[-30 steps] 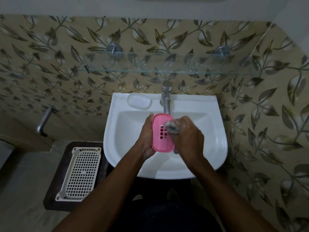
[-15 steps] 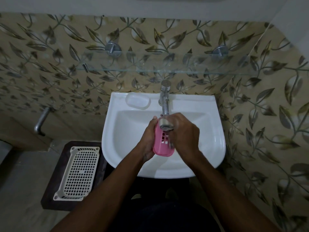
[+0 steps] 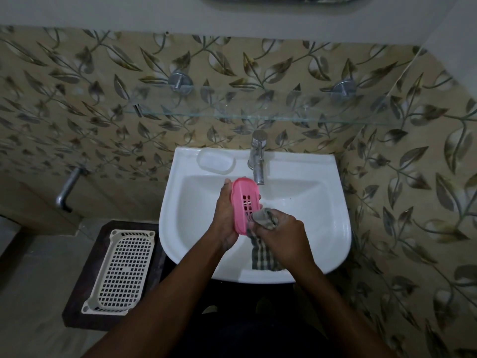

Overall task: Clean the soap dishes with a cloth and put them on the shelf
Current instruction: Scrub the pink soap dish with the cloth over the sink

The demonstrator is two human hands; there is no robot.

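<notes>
Over the white sink (image 3: 333,228), my left hand (image 3: 224,218) grips a pink slotted soap dish (image 3: 244,202), tilted on its long edge. My right hand (image 3: 281,235) is closed around a grey checked cloth (image 3: 263,251), bunched at the dish's lower end, with its tail hanging into the basin. A white soap dish (image 3: 216,163) rests on the sink's back left ledge. A glass shelf (image 3: 258,113) runs along the leaf-patterned wall above the tap.
A chrome tap (image 3: 257,157) stands at the sink's back middle, just beyond the pink dish. A cream perforated tray (image 3: 121,270) lies on a dark stool (image 3: 85,301) to the left. A metal pipe handle (image 3: 67,188) juts from the left wall.
My right hand with the cloth slid from the dish's upper end down to its lower end. More of the pink dish's slotted face shows now, and the cloth's tail hangs free.
</notes>
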